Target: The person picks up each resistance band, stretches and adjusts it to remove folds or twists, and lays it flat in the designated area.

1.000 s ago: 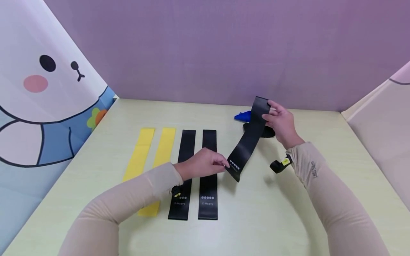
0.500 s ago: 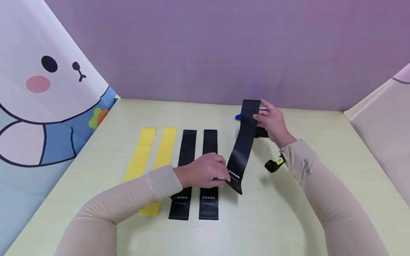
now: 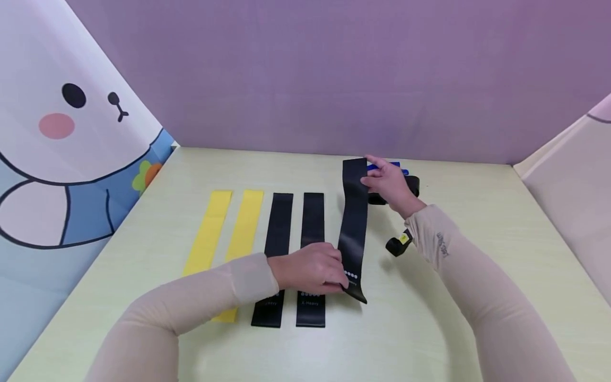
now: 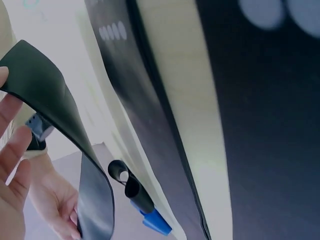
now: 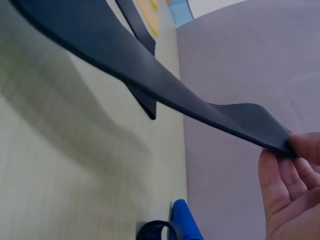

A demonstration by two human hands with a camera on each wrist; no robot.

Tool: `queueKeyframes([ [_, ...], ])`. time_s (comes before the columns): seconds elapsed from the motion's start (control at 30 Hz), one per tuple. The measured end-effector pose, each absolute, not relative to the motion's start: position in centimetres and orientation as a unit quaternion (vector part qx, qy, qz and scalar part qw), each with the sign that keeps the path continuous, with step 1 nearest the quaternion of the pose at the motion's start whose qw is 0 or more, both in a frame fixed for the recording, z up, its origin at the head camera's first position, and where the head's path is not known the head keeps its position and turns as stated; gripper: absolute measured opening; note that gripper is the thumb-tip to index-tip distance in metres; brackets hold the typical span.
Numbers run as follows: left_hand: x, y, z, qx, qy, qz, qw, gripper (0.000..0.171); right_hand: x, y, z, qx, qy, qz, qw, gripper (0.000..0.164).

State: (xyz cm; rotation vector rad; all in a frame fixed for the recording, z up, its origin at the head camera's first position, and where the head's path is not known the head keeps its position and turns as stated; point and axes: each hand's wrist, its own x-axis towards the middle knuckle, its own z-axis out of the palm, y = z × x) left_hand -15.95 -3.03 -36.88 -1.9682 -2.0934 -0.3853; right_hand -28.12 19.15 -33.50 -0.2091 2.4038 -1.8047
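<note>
A purple backdrop [image 3: 305, 79] fills the far side of my head view, above the pale table [image 3: 382, 339]. Two sleeves [image 3: 477, 286] reach in from the near side. I have the held band [image 3: 354, 217], black and slightly twisted, right of the other strips; the right wrist view shows me it lifted off the table. Left of it two black bands [image 3: 313, 217] lie flat, apart, then two yellow bands [image 3: 245, 223] farther left. The left hand [image 3: 310, 268], fingers curled, pinches the near end of the held band above the black pair. The right hand [image 3: 391, 185] grips its far end between thumb and fingers. Behind the right hand, on the far right, I make out a black loop [image 3: 413, 184] and, just beside it, a smaller blue piece [image 4: 157, 221].
</note>
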Motion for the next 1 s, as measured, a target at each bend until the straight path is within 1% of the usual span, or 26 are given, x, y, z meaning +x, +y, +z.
queueKeyframes([
  [0.13, -15.6, -2.5, -37.1, -0.670, -0.724, -0.138, 0.092, 0.006, -28.4, 18.6, -33.8, -0.079, 0.815, -0.570, 0.070, 0.063],
  [0.43, -15.4, -1.9, -37.8, -0.658, -0.736, -0.148, 0.054, 0.006, -29.2, 17.7, -34.8, -0.080, 0.827, -0.551, 0.072, 0.053],
  [0.53, -15.5, -1.7, -37.7, -0.652, -0.743, -0.154, 0.018, 0.007, -29.2, 17.5, -34.9, -0.076, 0.834, -0.541, 0.077, 0.052],
  [0.67, -15.5, -1.3, -36.9, -0.633, -0.761, -0.130, -0.053, 0.008, -29.3, 17.2, -35.1, -0.075, 0.839, -0.531, 0.089, 0.051],
  [0.8, -15.7, -1.0, -36.2, -0.610, -0.776, -0.115, -0.114, 0.008, -29.5, 17.0, -35.5, -0.079, 0.841, -0.527, 0.097, 0.049],
  [0.87, -15.8, -0.8, -36.1, -0.599, -0.780, -0.117, -0.138, 0.008, -29.5, 16.9, -35.7, -0.081, 0.842, -0.524, 0.099, 0.049],
  [1.0, -15.9, -0.7, -36.1, -0.582, -0.786, -0.119, -0.170, 0.007, -29.6, 16.8, -36.0, -0.075, 0.844, -0.521, 0.104, 0.048],
])
